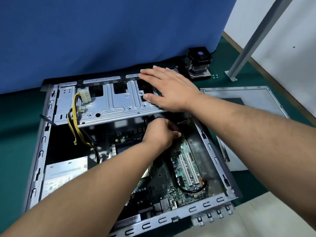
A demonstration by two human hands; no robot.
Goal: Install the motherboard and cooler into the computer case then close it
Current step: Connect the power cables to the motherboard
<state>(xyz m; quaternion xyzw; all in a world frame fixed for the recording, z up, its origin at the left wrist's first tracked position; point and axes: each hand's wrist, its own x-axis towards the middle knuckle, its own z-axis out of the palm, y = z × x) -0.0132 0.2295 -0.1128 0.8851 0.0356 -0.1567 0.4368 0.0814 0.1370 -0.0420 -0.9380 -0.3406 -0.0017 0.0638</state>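
The case [41, 154] lies open on its side on the green mat [13, 117]; the motherboard [184, 168] sits inside, toward its right wall; the left hand [160, 134] reaches down to the board's far edge, fingers curled and bunched, though what they pinch cannot be told; beyond it the right hand [169, 89] lies flat, fingers spread, on the drive cage [109, 101]; the side panel [253, 94] lies right of the case; the cooler [198, 64] stands farthest, by the blue screen [111, 31], well apart from both hands.
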